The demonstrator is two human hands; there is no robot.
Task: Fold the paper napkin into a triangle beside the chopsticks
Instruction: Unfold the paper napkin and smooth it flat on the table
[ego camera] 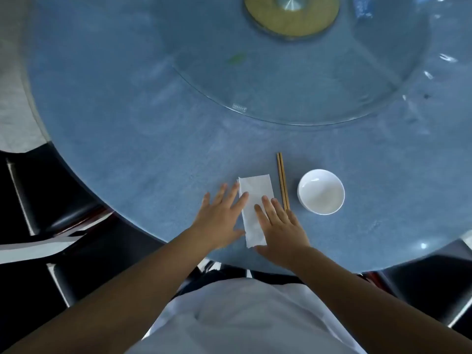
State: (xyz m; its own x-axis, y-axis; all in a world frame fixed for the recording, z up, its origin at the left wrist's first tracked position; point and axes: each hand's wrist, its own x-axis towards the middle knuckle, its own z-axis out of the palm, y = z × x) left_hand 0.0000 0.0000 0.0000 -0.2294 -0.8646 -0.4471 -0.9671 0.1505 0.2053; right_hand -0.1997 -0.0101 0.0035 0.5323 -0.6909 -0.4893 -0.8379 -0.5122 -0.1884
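Note:
A white paper napkin [255, 198] lies flat as a long rectangle on the blue round table [143, 139], just left of a pair of wooden chopsticks [282, 180]. My left hand [221, 217] rests flat with spread fingers on the napkin's left edge. My right hand [280, 229] lies flat on the napkin's lower right part, fingers apart, its outer fingers touching the near tips of the chopsticks. Neither hand grips anything.
A white empty bowl [321, 191] stands right of the chopsticks. A glass turntable [293, 80] on a gold base [291, 15] covers the table's far middle. Dark chairs [58, 200] stand at the near left and right of the table's edge.

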